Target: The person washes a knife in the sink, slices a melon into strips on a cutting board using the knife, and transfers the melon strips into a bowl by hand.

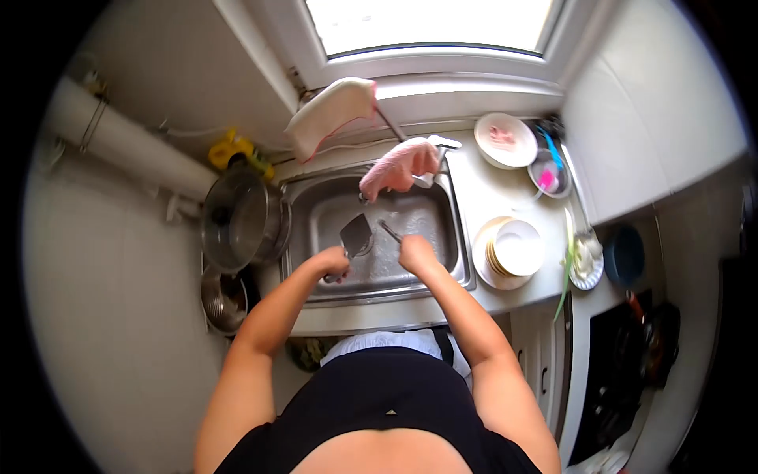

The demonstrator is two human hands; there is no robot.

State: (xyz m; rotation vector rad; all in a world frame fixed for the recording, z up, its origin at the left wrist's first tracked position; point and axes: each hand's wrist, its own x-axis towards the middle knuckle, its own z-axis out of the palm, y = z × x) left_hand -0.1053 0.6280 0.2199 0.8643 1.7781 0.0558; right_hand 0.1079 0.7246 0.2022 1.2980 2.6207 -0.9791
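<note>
Both my hands are over a stainless steel sink. My left hand is closed around a spatula, whose flat dark blade points up and away from me above the basin. Closed too, my right hand grips a thin metal utensil that slants up to the left; its far end is too small to name. Water or suds shine on the basin floor between the hands. Beyond them, a pink cloth drapes over the faucet, hiding part of it.
Left of the sink stand a large steel pot, a steel colander and a yellow bottle. To the right are stacked bowls, a white bowl, a green onion and a stove. A white cloth hangs behind.
</note>
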